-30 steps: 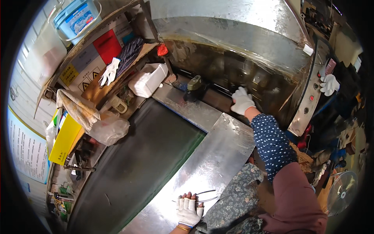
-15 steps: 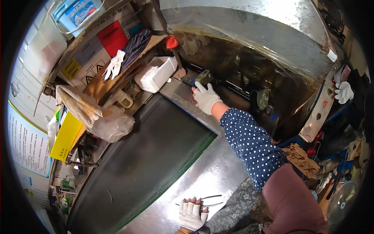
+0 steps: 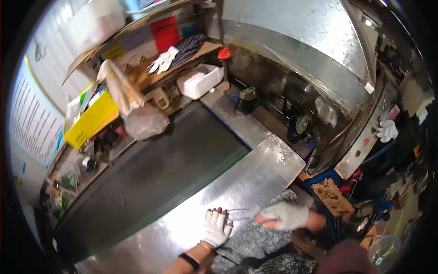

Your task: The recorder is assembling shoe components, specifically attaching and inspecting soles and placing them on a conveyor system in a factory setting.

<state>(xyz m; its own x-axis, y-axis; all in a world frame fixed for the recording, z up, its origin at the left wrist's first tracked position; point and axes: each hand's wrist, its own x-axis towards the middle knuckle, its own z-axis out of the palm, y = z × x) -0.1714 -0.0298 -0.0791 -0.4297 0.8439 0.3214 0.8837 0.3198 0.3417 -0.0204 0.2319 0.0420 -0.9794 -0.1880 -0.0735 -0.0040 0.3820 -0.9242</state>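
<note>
My left hand (image 3: 216,227), in a white glove with bare fingertips, rests over the bright metal table (image 3: 155,242) close to my body. Its fingers curl round two thin dark wire-like strips (image 3: 238,210), whose ends stick out to the right. My right hand (image 3: 284,216), also in a white glove, is just right of the strips, above my flowered apron (image 3: 260,242). Motion smears its fingers, and whether they hold anything cannot be made out. The two hands are apart.
A dark conveyor belt (image 3: 155,169) runs beyond the table. Behind stand a machine with two green-topped parts (image 3: 248,94), a white box (image 3: 200,81) and a shelf with a white glove (image 3: 163,60). A yellow box (image 3: 91,119) stands left; a control panel (image 3: 358,153) is right.
My right hand has come back from the green-topped machine part to beside my left hand. The left hand keeps the strips. The whole view has shifted and turned slightly.
</note>
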